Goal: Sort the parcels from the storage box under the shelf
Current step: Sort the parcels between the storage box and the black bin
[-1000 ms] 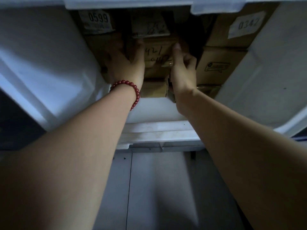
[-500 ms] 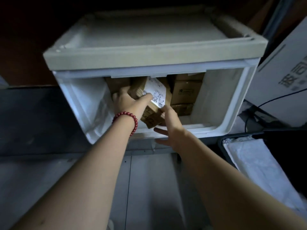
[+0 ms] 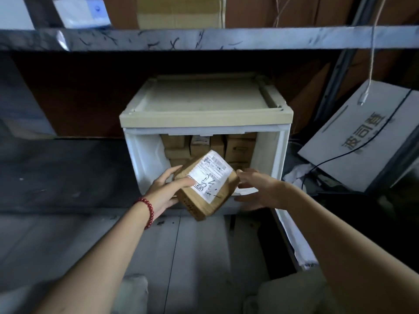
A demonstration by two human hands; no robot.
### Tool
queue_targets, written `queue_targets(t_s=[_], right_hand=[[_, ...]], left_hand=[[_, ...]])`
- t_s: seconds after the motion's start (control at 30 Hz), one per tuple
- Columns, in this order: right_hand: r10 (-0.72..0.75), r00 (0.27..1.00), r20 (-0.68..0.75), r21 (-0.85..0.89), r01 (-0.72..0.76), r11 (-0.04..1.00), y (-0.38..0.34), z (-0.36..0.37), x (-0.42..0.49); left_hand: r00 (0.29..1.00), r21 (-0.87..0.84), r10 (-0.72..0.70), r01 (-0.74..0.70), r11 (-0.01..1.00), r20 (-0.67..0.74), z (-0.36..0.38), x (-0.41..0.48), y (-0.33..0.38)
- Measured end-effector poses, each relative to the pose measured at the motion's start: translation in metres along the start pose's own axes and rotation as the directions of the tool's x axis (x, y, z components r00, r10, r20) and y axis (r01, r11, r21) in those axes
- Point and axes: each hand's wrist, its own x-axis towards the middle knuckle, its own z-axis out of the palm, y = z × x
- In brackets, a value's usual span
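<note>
Head view: my left hand (image 3: 163,192) pinches the labelled parcel (image 3: 205,185), tilted just outside the storage box (image 3: 204,115) mouth, my right hand (image 3: 257,189) spread beside it, so I should cup its far corner before carrying it off.

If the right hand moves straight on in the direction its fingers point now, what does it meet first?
Probably the cardboard parcel that the left hand holds. The right hand is open and aimed at the parcel's right edge. Whether they touch yet is unclear.
</note>
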Motion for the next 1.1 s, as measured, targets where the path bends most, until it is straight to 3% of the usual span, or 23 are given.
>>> queue_targets(t_s=[0.13,0.27,0.33,0.4,0.47,0.53,0.63,0.77,0.93,1.1], right_hand=[[0.074,0.985,0.156,-0.208,-0.040,0.977,0.000,-0.007,-0.023],[-0.010,0.987,0.159,-0.229,0.046,0.972,-0.006,0.001,-0.030],[-0.101,0.988,0.113,-0.198,0.122,0.973,-0.008,0.004,-0.026],[-0.153,0.984,0.091,-0.175,0.167,0.970,-0.008,0.010,-0.020],[-0.151,0.982,0.117,-0.157,0.168,0.973,-0.010,0.017,-0.014],[-0.118,0.987,0.109,-0.133,0.132,0.982,-0.009,0.023,-0.010],[-0.140,0.990,0.029,-0.133,0.142,0.981,-0.007,0.024,-0.004],[-0.284,0.954,-0.096,-0.085,0.276,0.957,-0.004,0.022,0.009],[-0.324,0.930,-0.171,-0.060,0.319,0.946,0.002,0.026,0.020],[-0.317,0.929,-0.191,0.025,0.327,0.945,0.002,0.033,0.021]], left_hand=[[0.992,0.082,0.011,-0.021,0.996,0.128,0.006,-0.025,0.008],[0.992,0.144,0.082,-0.096,0.985,0.099,0.009,-0.035,0.026],[0.990,0.124,0.141,-0.140,0.982,0.002,0.005,-0.035,0.027],[0.967,-0.004,0.162,-0.166,0.986,-0.194,0.002,-0.030,0.021],[0.913,-0.122,0.113,-0.174,0.977,-0.392,0.004,-0.025,0.017],[0.880,-0.121,0.096,-0.171,0.978,-0.465,0.008,-0.021,0.017],[0.905,-0.032,0.138,-0.165,0.986,-0.402,0.009,-0.020,0.020],[0.938,-0.007,0.193,-0.204,0.979,-0.287,0.005,-0.018,0.015],[0.923,0.113,0.309,-0.290,0.950,-0.228,0.009,-0.020,0.008],[0.935,0.124,0.247,-0.222,0.967,-0.255,0.004,-0.020,0.001]])
